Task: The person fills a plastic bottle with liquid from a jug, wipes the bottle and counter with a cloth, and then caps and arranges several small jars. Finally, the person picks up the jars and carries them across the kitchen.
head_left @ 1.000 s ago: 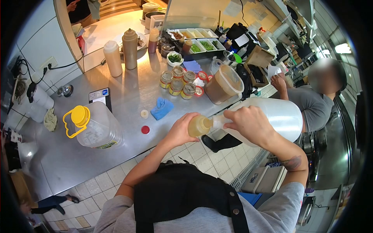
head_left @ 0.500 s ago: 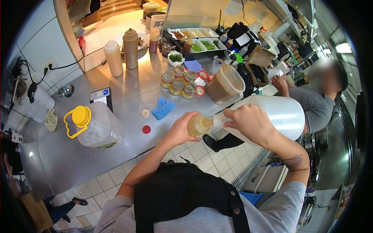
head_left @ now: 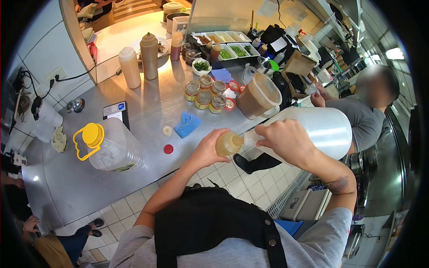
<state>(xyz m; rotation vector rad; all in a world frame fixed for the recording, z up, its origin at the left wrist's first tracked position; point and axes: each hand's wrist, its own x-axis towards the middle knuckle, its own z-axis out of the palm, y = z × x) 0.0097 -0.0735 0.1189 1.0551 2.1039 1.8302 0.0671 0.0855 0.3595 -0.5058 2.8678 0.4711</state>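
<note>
My left hand (head_left: 208,149) is wrapped round a squeeze bottle (head_left: 227,144) with yellowish contents. My right hand (head_left: 288,140) grips the neck end of a large translucent jug (head_left: 324,130), tipped on its side. The jug's narrow mouth meets the bottle's opening; whether liquid runs between them I cannot make out. Both are held just off the counter's front edge. On the steel counter near my left hand lie a red cap (head_left: 168,148), a small whitish cap (head_left: 167,131) and a crumpled blue cloth (head_left: 187,124).
A yellow-capped jug (head_left: 118,145) stands on the left of the counter (head_left: 85,192). Several small jars (head_left: 204,97), a brown-filled tub (head_left: 258,99) and two tall squeeze bottles (head_left: 150,57) stand further back. A co-worker (head_left: 368,107) is at the right; another person (head_left: 56,243) is at lower left.
My hands, the squeeze bottle and the tipped jug stay almost still. The co-worker's hands at the right have shifted. The person at lower left has come further into view.
</note>
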